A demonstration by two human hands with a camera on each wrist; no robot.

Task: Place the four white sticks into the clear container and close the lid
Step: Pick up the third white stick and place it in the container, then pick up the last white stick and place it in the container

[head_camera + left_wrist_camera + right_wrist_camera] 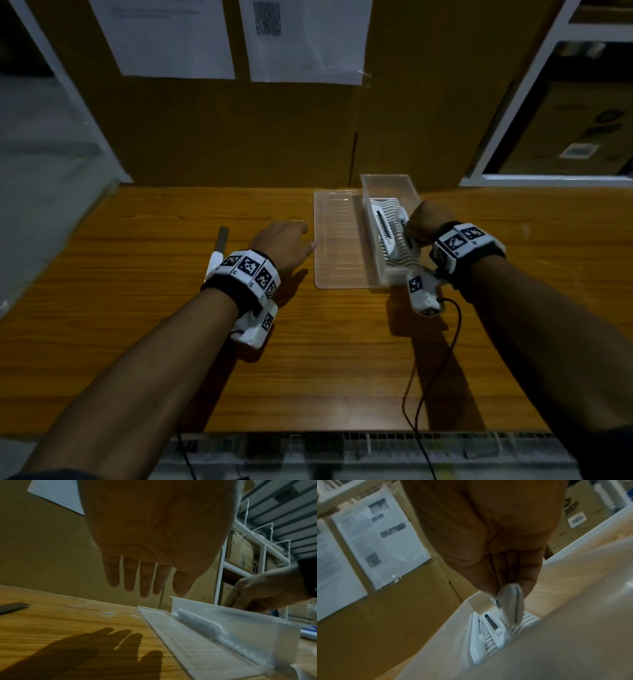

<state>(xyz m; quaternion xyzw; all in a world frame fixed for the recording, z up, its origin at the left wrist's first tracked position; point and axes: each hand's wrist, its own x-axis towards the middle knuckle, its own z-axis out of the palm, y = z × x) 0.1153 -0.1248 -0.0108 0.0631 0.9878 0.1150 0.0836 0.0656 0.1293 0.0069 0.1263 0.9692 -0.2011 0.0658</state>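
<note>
the clear container (412, 192) sits on the tabletop (137, 342) at about 1 o'clock, white sticks (383, 229) lying inside. the right hand (426, 222) pinches one stick (513, 604) over it. the lid (337, 240) lies flat alongside at 9 o'clock; the left hand (284, 243) hovers beside it, fingers (145, 580) released.

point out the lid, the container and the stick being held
lid (337, 240): head view, middle of its flat ribbed face.
container (388, 177): head view, far rim.
stick (513, 601): right wrist view, near end below the fingers.
</note>
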